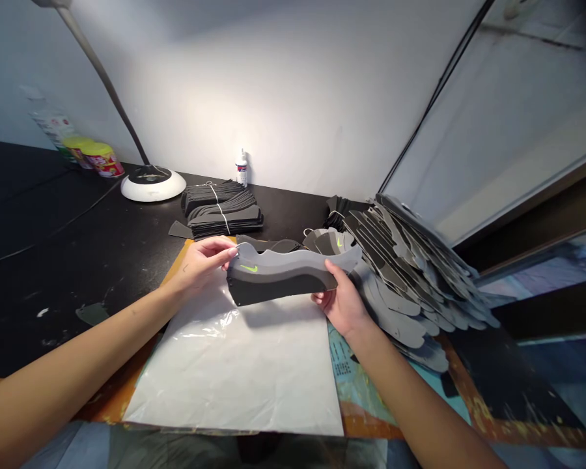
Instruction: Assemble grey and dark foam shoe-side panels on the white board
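Note:
Between my two hands I hold up a long shoe upper panel (278, 277), light grey along its wavy top edge, darker grey in the middle and black below, with a small neon swoosh. My left hand (208, 260) pinches its upper left corner between thumb and fingers. At the other end, my right hand (340, 296) grips the panel with the thumb in front and the fingers behind. Beneath it lies a white plastic-covered sheet (244, 378). Just behind the panel are a dark cut piece (268, 245) and another grey piece with a neon mark (339, 242).
A large fanned pile of grey panels (410, 273) covers the right side. Tied stacks of dark pieces (222, 210) sit at the back, near a small white bottle (241, 168). A lamp (153, 184), yellow-lidded tubs (101, 159) and a clear bottle (51, 120) stand back left.

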The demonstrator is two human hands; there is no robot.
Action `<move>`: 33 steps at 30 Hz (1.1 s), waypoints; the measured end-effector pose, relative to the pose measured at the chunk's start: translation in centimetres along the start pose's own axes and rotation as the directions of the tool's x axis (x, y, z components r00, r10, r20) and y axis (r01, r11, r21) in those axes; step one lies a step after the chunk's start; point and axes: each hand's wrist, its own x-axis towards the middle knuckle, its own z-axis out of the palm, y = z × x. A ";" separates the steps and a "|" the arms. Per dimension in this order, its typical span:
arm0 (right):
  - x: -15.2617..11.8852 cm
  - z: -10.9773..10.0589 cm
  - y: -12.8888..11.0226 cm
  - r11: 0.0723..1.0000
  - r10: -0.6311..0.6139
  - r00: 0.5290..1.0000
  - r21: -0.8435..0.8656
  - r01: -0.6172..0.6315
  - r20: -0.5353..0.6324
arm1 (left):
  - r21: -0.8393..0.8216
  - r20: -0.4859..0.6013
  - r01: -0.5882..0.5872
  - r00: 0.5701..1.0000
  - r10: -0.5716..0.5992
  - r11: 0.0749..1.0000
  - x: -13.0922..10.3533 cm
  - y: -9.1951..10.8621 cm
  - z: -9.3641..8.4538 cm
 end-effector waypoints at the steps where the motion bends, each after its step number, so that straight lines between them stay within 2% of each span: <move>1: 0.0 0.0 0.0 1.000 0.001 1.000 0.001 -0.001 0.001 | -0.003 0.000 0.000 1.000 0.000 1.000 0.0 0.0 0.1; 10: 0.0 -0.1 0.1 1.000 0.005 1.000 -0.001 -0.005 0.005 | -0.079 0.012 0.000 1.000 0.001 0.997 0.1 0.4 0.4; 21: 0.0 0.0 0.2 0.999 -0.016 1.000 -0.029 0.016 -0.005 | -0.086 0.039 0.037 0.999 -0.034 0.996 -0.1 0.4 0.6; 33: 0.0 0.1 0.1 0.999 -0.040 0.999 -0.010 0.040 -0.028 | -0.033 0.017 0.029 0.999 -0.029 0.999 -0.1 0.6 0.7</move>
